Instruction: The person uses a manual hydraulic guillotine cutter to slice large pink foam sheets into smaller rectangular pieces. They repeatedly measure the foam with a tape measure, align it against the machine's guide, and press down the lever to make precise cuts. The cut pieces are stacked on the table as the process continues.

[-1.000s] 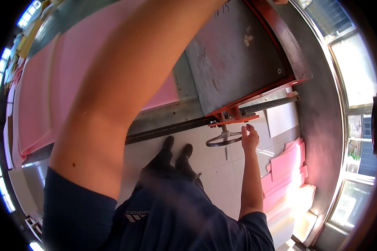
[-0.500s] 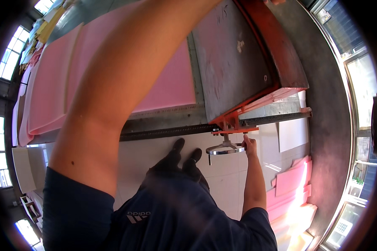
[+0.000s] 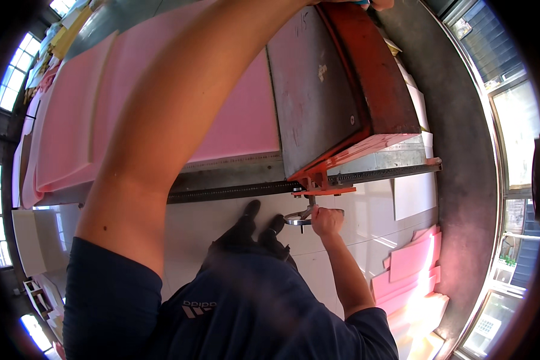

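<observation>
My right hand (image 3: pixel 327 221) is closed around the rim of a shiny metal handwheel (image 3: pixel 296 221). A short peg hangs below the wheel. The wheel is attached under an orange bracket (image 3: pixel 324 192) on a red-and-grey machine head (image 3: pixel 381 78), which spans the worktable. Stretched across the view, my left arm reaches to the far end of that head. Only part of my left hand (image 3: pixel 381 5) shows at the top edge, its fingers curled beside a small blue piece (image 3: pixel 361 2). What they grip is cut off by the frame.
Pink foam sheets (image 3: pixel 240 120) lie on the table left of the machine head. A dark toothed rail (image 3: pixel 228 191) runs along the near table edge. Pink offcuts (image 3: pixel 411 261) are piled on the floor at right, near a white board (image 3: pixel 414 197). Windows line the right side.
The machine head has shifted left along the rail with its handwheel. My right hand has moved left and now wraps the wheel rim nearer its middle. My left hand has shifted slightly left.
</observation>
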Motion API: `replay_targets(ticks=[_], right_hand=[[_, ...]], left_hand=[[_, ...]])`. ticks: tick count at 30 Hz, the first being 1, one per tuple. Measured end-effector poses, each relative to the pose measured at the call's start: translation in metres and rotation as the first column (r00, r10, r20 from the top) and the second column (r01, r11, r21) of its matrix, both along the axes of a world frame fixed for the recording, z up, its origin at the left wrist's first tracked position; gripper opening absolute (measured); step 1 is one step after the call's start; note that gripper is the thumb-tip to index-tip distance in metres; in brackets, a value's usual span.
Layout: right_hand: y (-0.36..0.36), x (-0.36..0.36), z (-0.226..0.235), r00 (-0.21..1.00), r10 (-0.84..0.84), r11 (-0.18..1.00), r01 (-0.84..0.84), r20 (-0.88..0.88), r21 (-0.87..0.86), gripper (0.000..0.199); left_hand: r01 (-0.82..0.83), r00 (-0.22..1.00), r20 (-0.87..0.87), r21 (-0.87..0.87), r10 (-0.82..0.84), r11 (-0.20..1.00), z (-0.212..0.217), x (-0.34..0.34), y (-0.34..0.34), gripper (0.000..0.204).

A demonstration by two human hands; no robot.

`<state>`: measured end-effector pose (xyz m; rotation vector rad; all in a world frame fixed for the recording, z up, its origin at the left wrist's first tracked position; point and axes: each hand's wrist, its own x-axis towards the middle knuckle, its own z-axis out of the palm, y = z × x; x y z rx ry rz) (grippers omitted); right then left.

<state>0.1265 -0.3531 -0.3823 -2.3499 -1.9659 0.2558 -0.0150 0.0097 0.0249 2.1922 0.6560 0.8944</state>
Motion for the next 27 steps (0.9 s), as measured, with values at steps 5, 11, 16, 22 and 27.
replay_targets(ticks=[5, 11, 16, 22, 27], right_hand=[[0.001, -0.019, 0.005, 0.997, -0.001, 0.992, 0.01, 0.074, -0.124, 0.044], [0.001, -0.028, 0.008, 0.994, -0.039, 0.986, 0.055, 0.103, -0.161, 0.046], [0.005, -0.038, 0.002, 0.996, -0.011, 0.99, 0.022, 0.086, -0.136, 0.046], [0.001, -0.027, 0.012, 0.992, -0.049, 0.981, 0.069, 0.114, -0.179, 0.043], [0.0, -0.029, 0.015, 0.995, 0.048, 0.958, -0.022, 0.084, -0.285, 0.039]], left_hand=[[-0.026, 1.0, -0.013, 0.08, 0.027, 0.997, 0.002, -0.003, -0.008, 0.035], [0.008, 1.0, 0.004, -0.029, -0.008, 1.0, 0.009, -0.003, -0.017, 0.029], [-0.013, 1.0, 0.015, 0.027, 0.013, 1.0, 0.004, -0.008, -0.001, 0.027], [0.052, 0.996, 0.073, -0.016, -0.051, 0.998, 0.008, 0.009, 0.002, 0.024], [-0.107, 0.987, -0.106, 0.104, 0.118, 0.989, -0.001, 0.004, 0.0, 0.048]])
